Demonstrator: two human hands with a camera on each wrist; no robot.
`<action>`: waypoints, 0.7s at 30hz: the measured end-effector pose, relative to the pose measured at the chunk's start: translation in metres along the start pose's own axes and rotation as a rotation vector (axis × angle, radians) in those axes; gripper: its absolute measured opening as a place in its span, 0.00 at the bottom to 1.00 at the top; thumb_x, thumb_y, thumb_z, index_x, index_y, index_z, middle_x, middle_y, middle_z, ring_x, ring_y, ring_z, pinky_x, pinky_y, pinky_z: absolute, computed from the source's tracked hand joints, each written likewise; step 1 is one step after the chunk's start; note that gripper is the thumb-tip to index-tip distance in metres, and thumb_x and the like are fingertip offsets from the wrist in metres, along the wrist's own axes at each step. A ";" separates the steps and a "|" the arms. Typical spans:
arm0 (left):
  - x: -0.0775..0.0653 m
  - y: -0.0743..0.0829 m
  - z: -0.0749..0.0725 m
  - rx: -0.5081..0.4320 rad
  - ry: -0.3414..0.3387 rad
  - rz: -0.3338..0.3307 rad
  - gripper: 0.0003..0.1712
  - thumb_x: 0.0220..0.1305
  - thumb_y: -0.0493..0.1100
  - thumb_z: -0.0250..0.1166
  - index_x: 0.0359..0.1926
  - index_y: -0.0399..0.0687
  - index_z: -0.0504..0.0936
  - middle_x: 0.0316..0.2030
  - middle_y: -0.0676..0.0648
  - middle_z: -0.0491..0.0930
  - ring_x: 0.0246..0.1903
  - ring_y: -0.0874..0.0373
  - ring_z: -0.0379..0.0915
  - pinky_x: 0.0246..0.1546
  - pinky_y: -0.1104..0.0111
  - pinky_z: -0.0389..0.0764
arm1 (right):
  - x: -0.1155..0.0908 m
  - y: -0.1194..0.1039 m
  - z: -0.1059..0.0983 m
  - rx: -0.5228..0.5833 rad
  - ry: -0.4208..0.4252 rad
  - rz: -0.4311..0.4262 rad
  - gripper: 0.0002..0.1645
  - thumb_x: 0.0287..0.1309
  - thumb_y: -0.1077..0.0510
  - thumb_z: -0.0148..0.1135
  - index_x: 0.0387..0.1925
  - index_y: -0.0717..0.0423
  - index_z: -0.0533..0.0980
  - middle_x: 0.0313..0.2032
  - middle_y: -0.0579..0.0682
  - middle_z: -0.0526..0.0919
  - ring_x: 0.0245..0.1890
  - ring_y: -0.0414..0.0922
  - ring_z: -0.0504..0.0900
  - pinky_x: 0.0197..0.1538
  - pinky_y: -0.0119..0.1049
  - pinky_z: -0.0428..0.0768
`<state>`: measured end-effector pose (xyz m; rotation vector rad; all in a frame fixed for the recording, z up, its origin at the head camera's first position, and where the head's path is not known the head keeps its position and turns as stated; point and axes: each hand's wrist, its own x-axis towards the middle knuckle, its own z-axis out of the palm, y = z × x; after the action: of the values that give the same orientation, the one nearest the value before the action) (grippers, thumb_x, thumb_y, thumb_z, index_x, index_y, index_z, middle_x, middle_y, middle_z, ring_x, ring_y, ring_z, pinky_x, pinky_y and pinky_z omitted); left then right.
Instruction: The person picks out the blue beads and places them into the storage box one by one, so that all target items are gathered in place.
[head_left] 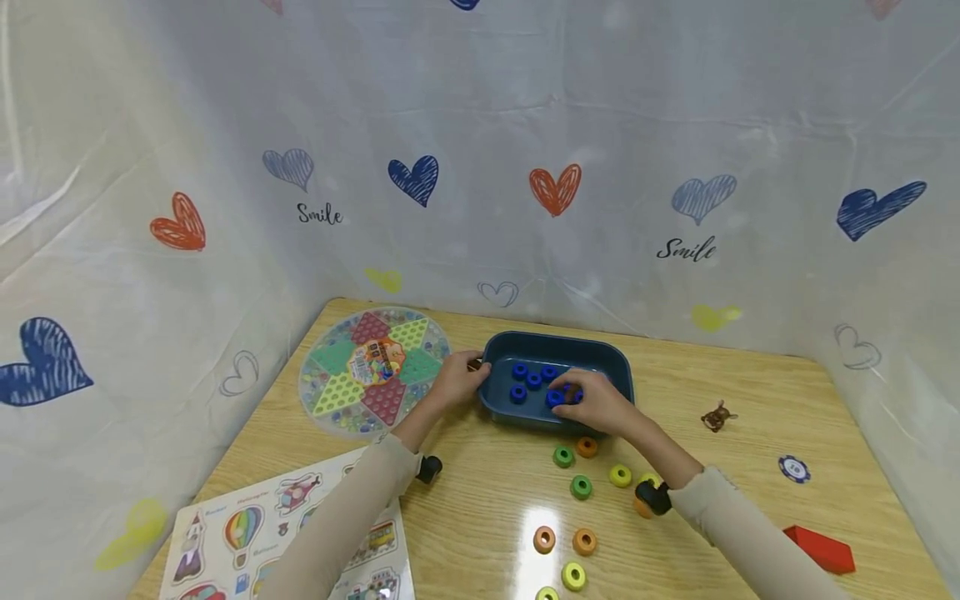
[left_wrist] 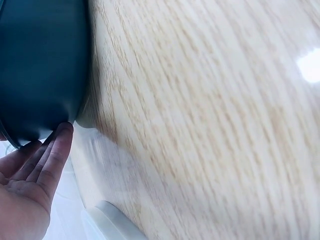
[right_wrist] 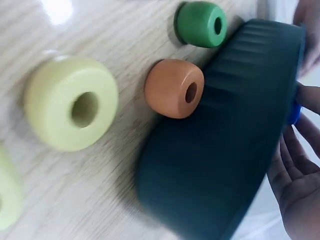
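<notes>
A dark teal plastic tray (head_left: 558, 336) lies on the wooden table with several blue ring beads (head_left: 518, 393) inside. My left hand (head_left: 459, 383) grips the tray's left end, thumb at the rim; in the left wrist view its fingers (left_wrist: 52, 167) press the outer wall. Over the tray's right half, my right hand (head_left: 600, 404) pinches a blue bead (head_left: 554, 398) between thumb and fingers. That bead (right_wrist: 294, 114) shows only partly past the rim in the right wrist view, and the hand hides some of the tray's floor.
In front of the tray lie loose green (head_left: 581, 487), orange (head_left: 585, 542) and yellow beads (head_left: 573, 576). A round star-patterned game board (head_left: 330, 358) and a picture puzzle board (head_left: 217, 517) are on the left. To the right sit a brown figurine (head_left: 717, 416), a poker chip (head_left: 794, 468) and a red block (head_left: 821, 548).
</notes>
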<state>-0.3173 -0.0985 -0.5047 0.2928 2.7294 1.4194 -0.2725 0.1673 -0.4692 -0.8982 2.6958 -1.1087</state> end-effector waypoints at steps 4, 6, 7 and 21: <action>0.000 0.000 0.000 0.007 -0.002 0.008 0.18 0.65 0.42 0.58 0.53 0.39 0.78 0.35 0.47 0.80 0.33 0.57 0.76 0.26 0.69 0.77 | 0.015 0.002 0.010 -0.017 -0.035 -0.016 0.17 0.46 0.63 0.71 0.41 0.60 0.79 0.33 0.47 0.79 0.29 0.40 0.76 0.31 0.34 0.75; -0.001 0.001 0.000 0.006 -0.002 0.014 0.18 0.65 0.42 0.58 0.52 0.38 0.78 0.35 0.46 0.80 0.33 0.57 0.76 0.27 0.69 0.77 | 0.021 0.003 0.014 -0.028 -0.047 -0.025 0.16 0.45 0.64 0.71 0.40 0.61 0.79 0.31 0.48 0.79 0.28 0.40 0.76 0.31 0.34 0.75; -0.001 0.001 0.000 0.005 -0.002 0.017 0.18 0.65 0.41 0.58 0.52 0.38 0.78 0.34 0.46 0.80 0.33 0.57 0.76 0.27 0.69 0.77 | 0.024 0.003 0.016 -0.034 -0.051 -0.025 0.16 0.45 0.64 0.71 0.39 0.61 0.79 0.30 0.48 0.78 0.27 0.40 0.75 0.30 0.34 0.75; -0.002 0.005 0.000 0.016 0.005 0.028 0.18 0.65 0.41 0.57 0.53 0.37 0.77 0.35 0.45 0.80 0.34 0.56 0.76 0.28 0.68 0.77 | 0.039 0.008 0.025 -0.283 -0.095 0.048 0.20 0.40 0.59 0.75 0.39 0.55 0.81 0.37 0.46 0.79 0.36 0.44 0.77 0.39 0.42 0.76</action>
<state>-0.3142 -0.0961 -0.5007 0.3301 2.7527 1.4070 -0.3013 0.1350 -0.4880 -0.8914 2.8212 -0.6674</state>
